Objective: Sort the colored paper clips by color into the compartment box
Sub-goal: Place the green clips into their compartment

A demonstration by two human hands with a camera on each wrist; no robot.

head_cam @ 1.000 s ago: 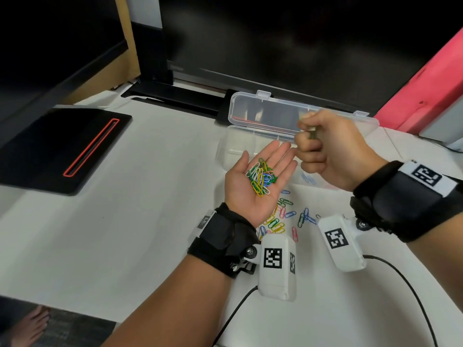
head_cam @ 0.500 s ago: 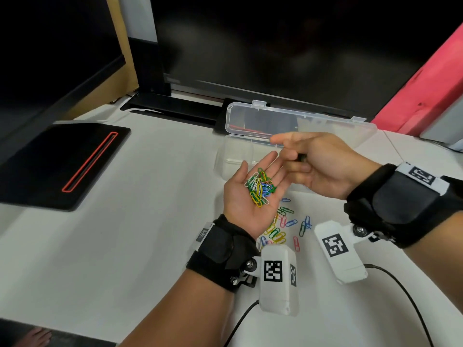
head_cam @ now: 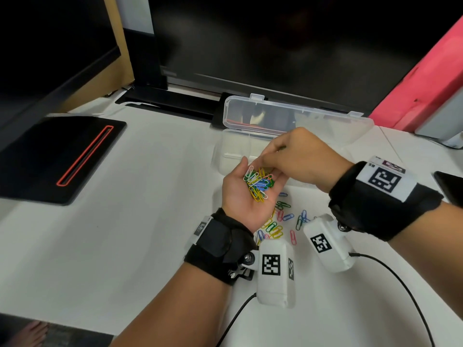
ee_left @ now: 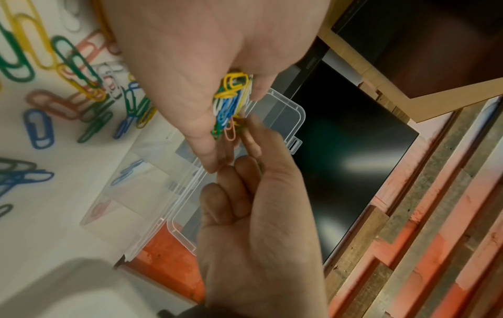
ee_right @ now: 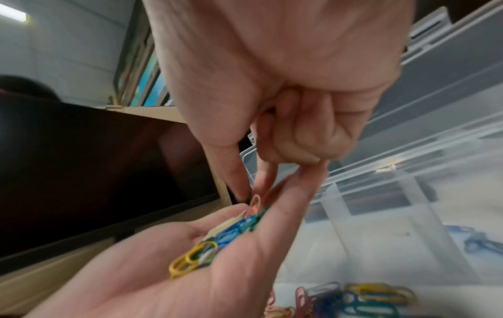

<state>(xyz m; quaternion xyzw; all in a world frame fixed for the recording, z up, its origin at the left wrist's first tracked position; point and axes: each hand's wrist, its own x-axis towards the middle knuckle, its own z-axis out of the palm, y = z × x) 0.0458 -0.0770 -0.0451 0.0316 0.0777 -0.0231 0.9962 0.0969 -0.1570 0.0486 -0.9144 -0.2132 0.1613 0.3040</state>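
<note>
Since half a second ago your right hand [head_cam: 298, 157] has come down from above the box onto your left palm, and its fingertips [ee_right: 246, 193] are now in the heap there. Your left hand [head_cam: 244, 196] lies palm up, fingers loosely cupped, carrying a small heap of mixed yellow, green, blue, white and pink wire paper clips [head_cam: 259, 184]. On the right hand the thumb and forefinger reach down to a pink clip [ee_right: 254, 204] at the far end of that heap; the other fingers are curled into the palm. Whether the pinch has closed on that clip cannot be told from these views. The clear plastic compartment box [head_cam: 233, 149] stands just beyond your left fingertips with its hinged transparent lid [head_cam: 295, 116] propped open behind it. The left wrist view shows a blue clip [ee_left: 128, 172] and a pink clip in separate compartments. More loose coloured clips [head_cam: 283, 219] lie scattered on the white tabletop [head_cam: 125, 246] under and just to the right of your left wrist, between the two wrist cameras. A black pad with a red outlined slot [head_cam: 62, 156] lies well to the left of your left hand.
</note>
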